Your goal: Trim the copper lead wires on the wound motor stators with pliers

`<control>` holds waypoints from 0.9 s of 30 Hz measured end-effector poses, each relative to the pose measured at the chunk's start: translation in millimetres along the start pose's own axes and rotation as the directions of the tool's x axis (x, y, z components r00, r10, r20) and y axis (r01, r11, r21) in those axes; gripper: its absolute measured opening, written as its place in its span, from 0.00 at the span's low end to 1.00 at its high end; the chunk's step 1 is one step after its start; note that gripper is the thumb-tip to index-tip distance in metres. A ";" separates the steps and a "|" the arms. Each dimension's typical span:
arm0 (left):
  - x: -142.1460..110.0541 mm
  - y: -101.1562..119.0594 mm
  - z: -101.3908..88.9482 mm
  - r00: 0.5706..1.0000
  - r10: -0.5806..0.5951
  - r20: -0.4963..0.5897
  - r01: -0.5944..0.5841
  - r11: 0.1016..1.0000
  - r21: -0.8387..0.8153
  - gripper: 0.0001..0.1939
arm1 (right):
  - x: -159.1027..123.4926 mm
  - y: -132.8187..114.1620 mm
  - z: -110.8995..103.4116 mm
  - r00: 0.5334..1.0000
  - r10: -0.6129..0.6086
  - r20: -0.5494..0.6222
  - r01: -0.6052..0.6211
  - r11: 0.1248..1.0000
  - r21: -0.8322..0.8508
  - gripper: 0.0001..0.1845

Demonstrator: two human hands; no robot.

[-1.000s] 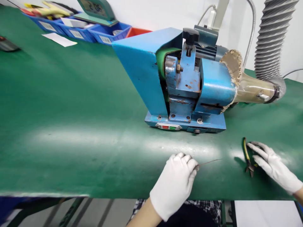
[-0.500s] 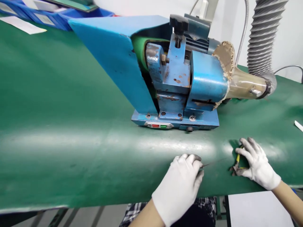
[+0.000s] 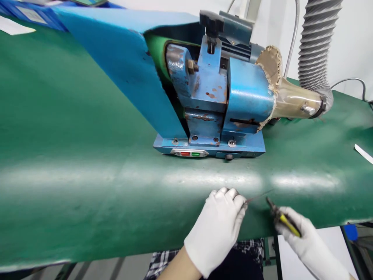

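Note:
My left hand point(image 3: 215, 229), in a white glove, is closed above the front of the green worktop, its fingertips pinched together. From its fingertips a thin wire point(image 3: 259, 196) runs out to the right. To the right my right hand point(image 3: 305, 237), gloved too, is wrapped around yellow-handled pliers point(image 3: 289, 224). Their dark jaws point up and left, near the wire's free end and apart from it. Motion blur keeps me from telling whether the jaws are spread.
A blue belt grinder point(image 3: 208, 93) stands just beyond my hands, with a red and a green button at its base. A grey ribbed hose point(image 3: 317, 46) joins its right side. Blue bins point(image 3: 46, 17) stand at the back left. A white strip point(image 3: 363, 153) lies far right.
My right hand has picked the pliers up off the worktop and moved left with them, their jaws now near the wire. My left hand keeps its pinch. The view has shifted slightly.

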State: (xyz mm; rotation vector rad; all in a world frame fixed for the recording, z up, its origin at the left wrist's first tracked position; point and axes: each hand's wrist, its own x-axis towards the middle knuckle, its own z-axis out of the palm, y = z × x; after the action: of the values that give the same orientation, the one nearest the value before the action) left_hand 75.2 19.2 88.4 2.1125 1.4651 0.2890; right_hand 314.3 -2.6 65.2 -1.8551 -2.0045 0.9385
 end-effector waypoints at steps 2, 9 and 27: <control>-0.5 -0.3 1.6 1.000 0.004 0.004 -0.004 1.000 0.008 0.12 | -12.6 -23.4 3.1 0.939 0.178 0.294 -0.244 0.948 0.205 0.15; -1.8 -2.1 4.1 0.999 -0.007 0.041 0.007 1.000 -0.005 0.13 | -2.1 -67.0 -8.8 0.832 0.193 0.520 -0.401 0.857 0.323 0.19; -0.3 -0.5 -1.6 0.999 0.024 0.047 -0.026 0.999 0.040 0.13 | -5.1 -47.5 26.1 0.868 0.404 0.289 -0.459 0.429 0.778 0.23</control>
State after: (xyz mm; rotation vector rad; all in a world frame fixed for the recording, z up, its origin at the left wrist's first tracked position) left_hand 74.0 19.6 89.5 2.1569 1.4297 0.2192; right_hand 262.0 -14.0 75.4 -1.7098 -0.7185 1.7128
